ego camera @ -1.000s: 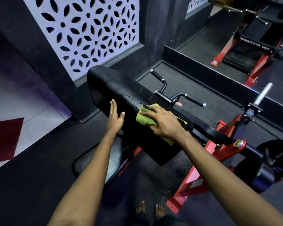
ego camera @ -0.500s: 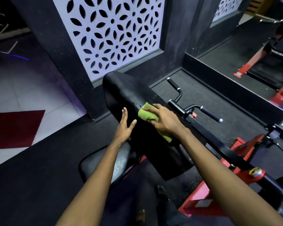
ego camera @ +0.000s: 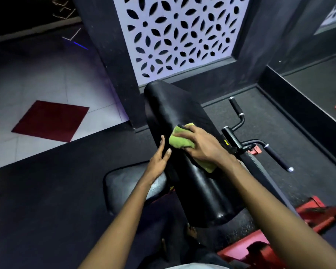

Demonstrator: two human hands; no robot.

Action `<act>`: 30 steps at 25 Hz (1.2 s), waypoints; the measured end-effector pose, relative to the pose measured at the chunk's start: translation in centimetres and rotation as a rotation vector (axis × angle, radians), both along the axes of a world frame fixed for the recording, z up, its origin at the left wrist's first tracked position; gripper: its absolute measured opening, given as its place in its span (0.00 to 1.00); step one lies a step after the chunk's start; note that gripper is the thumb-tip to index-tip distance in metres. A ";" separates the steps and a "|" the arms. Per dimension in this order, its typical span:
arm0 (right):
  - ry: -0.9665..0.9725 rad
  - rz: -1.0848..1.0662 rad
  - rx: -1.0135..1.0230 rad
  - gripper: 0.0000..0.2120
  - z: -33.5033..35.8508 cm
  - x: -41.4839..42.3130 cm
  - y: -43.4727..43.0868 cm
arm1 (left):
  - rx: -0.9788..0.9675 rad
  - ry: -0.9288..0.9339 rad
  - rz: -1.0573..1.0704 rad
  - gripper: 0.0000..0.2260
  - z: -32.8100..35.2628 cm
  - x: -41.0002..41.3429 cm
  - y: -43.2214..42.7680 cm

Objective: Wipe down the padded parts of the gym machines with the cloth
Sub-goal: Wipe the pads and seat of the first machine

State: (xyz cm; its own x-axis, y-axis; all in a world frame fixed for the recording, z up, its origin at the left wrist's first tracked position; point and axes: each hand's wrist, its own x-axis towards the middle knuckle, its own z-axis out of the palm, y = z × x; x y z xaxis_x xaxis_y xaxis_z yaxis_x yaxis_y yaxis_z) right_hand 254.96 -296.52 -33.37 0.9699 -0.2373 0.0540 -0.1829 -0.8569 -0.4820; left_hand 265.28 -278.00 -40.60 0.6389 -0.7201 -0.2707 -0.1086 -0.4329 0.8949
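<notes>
Far left: a dark red mat (ego camera: 50, 121) lay on the pale tiled floor (ego camera: 37, 84), w/ black rubber flooring (ego camera: 47, 191) taking over nearer the camera. Next, low down, a black seat pad (ego camera: 124, 183), shiny in spots, sat just beside & below the long pad.

The left hand (ego camera: 159, 160) was above that seat. Its fingers were straight & close together, thumb apart, laid flat against the left flank of the long black pad (ego camera: 182, 113), holding nothing. That pad ran tilted, far end up toward the wall, near end lower & closer to the person. Behind it, set in the dark wall, was a white lattice panel (ego camera: 178, 35) w/ leaf-shaped cut-outs.

The cloth (ego camera: 179, 141), green & bunched, was on top of the long pad approx midway along it, just right of the left hand's fingertips. Whether it touched them couldn't be told. The right hand (ego camera: 204, 148) lay over the cloth, palm down, fingers mostly straight & a bit spread, pressing it to the pad. One end of the cloth stuck out ahead of the fingers & another showed under the wrist. Bare toes (ego camera: 191, 232) showed below the pad's near end.

Right of the pad were two black grips on a black bar: the far handle (ego camera: 235, 107) angled up & away, the near handle (ego camera: 277, 158) pointed right & toward the camera. Bottom right: a red machine frame (ego camera: 318, 216) on the flooring.
</notes>
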 end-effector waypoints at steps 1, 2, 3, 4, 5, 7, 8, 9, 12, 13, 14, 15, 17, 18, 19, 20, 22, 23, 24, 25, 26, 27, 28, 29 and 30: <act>-0.012 0.007 -0.033 0.27 -0.2 -0.4 0.5 | 0.019 0.013 -0.002 0.29 0.0 0.2 0.1; -0.014 -0.008 -0.068 0.27 -0.3 0.0 0.9 | 0.037 0.023 0.000 0.29 0.1 0.2 0.1; -0.008 -0.035 -0.095 0.28 -0.2 1.1 1.0 | 0.043 0.028 0.007 0.29 0.3 0.2 0.1; 0.010 -0.067 -0.112 0.28 -0.1 2.8 0.9 | 0.033 0.032 0.020 0.29 0.4 0.2 0.0; 0.028 -0.088 -0.117 0.29 0.3 4.5 0.8 | 0.012 0.040 0.036 0.29 0.4 0.2 0.0; 0.046 -0.103 -0.096 0.28 0.9 6.3 -0.1 | -0.011 0.020 0.078 0.30 0.1 0.0 -0.1; 0.039 -0.100 -0.079 0.27 0.9 6.4 -0.5 | -0.011 0.008 0.099 0.30 0.1 -0.1 -0.1; 0.024 -0.084 -0.065 0.26 0.7 5.9 -0.6 | -0.021 0.003 0.110 0.30 0.0 -0.1 0.0; -0.010 -0.020 -0.030 0.26 0.3 4.2 -1.1 | -0.111 -0.047 0.117 0.30 -0.3 -0.2 -0.3; -0.017 -0.025 -0.035 0.26 0.2 4.9 -1.6 | -0.122 -0.063 0.114 0.30 -0.2 -0.4 -0.7; -0.016 -0.045 -0.048 0.26 0.3 6.4 -2.0 | -0.123 -0.069 0.115 0.29 0.1 -0.8 -1.1; -0.017 -0.067 -0.065 0.26 0.5 8.3 -2.4 | -0.117 -0.065 0.124 0.29 0.2 -1.1 -1.4; 0.016 -0.108 -0.069 0.26 0.8 12.4 -2.8 | -0.105 -0.065 0.129 0.29 0.1 -1.2 -1.9; 0.034 -0.113 -0.069 0.26 1.0 13.6 -3.0 | -0.101 -0.085 0.128 0.29 0.0 -1.1 -2.1; 0.051 -0.111 -0.068 0.26 1.0 14.3 -3.2 | -0.097 -0.109 0.125 0.29 -0.2 -0.9 -2.3; 0.073 -0.094 -0.057 0.27 1.0 14.0 -3.3 | -0.094 -0.117 0.116 0.29 -0.4 -0.6 -2.3; 0.077 0.037 -0.097 0.31 0.6 11.7 -2.9 | -0.108 -0.099 0.075 0.29 -0.6 -0.2 -2.2; 0.070 0.110 -0.130 0.33 0.4 10.3 -2.6 | -0.114 -0.089 0.055 0.29 -0.6 -0.1 -2.1; 0.049 0.157 -0.168 0.35 0.2 9.9 -2.5 | -0.112 -0.080 0.038 0.30 -0.5 0.0 -2.0; 0.023 0.173 -0.193 0.37 0.2 10.7 -2.6 | -0.108 -0.070 0.024 0.30 -0.5 0.2 -2.1; 0.009 0.161 -0.192 0.38 0.5 12.4 -2.7 | -0.103 -0.061 0.015 0.30 -0.4 0.2 -2.2; 0.005 0.136 -0.177 0.37 0.8 14.5 -2.7 | -0.096 -0.059 0.009 0.30 -0.4 0.2 -2.2; 0.014 0.110 -0.184 0.35 1.0 16.6 -2.7 | -0.095 -0.071 0.011 0.30 -0.4 0.2 -2.2; 0.014 0.094 -0.207 0.32 1.3 18.4 -2.6 | -0.097 -0.095 0.022 0.29 -0.5 0.2 -2.0; 0.011 0.083 -0.214 0.29 1.6 19.5 -2.7 | -0.099 -0.125 0.036 0.29 -0.5 0.4 -1.9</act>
State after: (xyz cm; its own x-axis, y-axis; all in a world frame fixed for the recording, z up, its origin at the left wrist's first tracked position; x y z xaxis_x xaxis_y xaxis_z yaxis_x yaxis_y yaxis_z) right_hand 274.44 -299.25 -31.80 0.9865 -0.1409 0.0840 -0.1116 -0.9518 -0.2857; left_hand 265.71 -279.94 -41.11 0.6894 -0.7149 -0.1163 -0.2081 -0.3493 0.9136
